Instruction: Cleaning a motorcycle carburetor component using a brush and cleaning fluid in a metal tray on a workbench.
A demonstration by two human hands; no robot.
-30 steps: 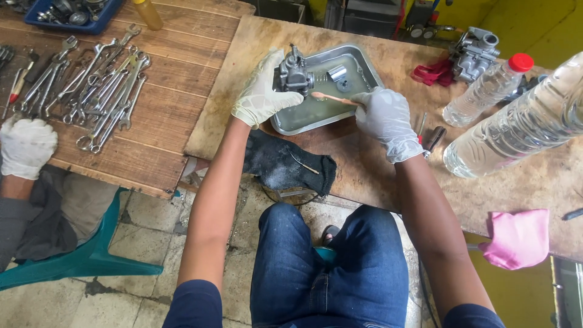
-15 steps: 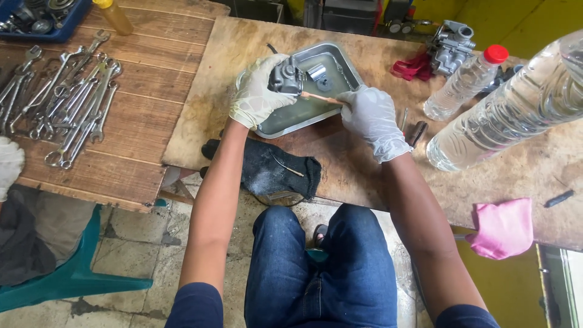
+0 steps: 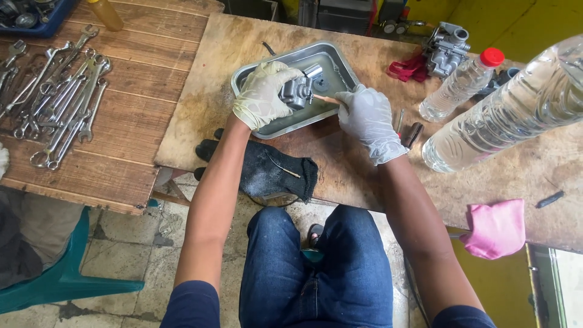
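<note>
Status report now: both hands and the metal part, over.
Left hand grips grey metal part over steel tray. Right hand holds thin stick, tip at the part. Nothing in the way.

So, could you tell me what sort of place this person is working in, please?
Most likely a small engine repair workshop: rows of wrenches lie on a plank table, the gloved left hand holds a metal carburettor-like part over a metal tray, and a second such part sits nearby.

Two wooden tabletops are sitting side by side — a slatted one [image 3: 130, 79] and a stained plywood board [image 3: 243, 42]. A teal plastic chair [image 3: 57, 276] is standing on the worn tile floor [image 3: 143, 243] — yellow walls [image 3: 516, 21] are showing behind.
</note>
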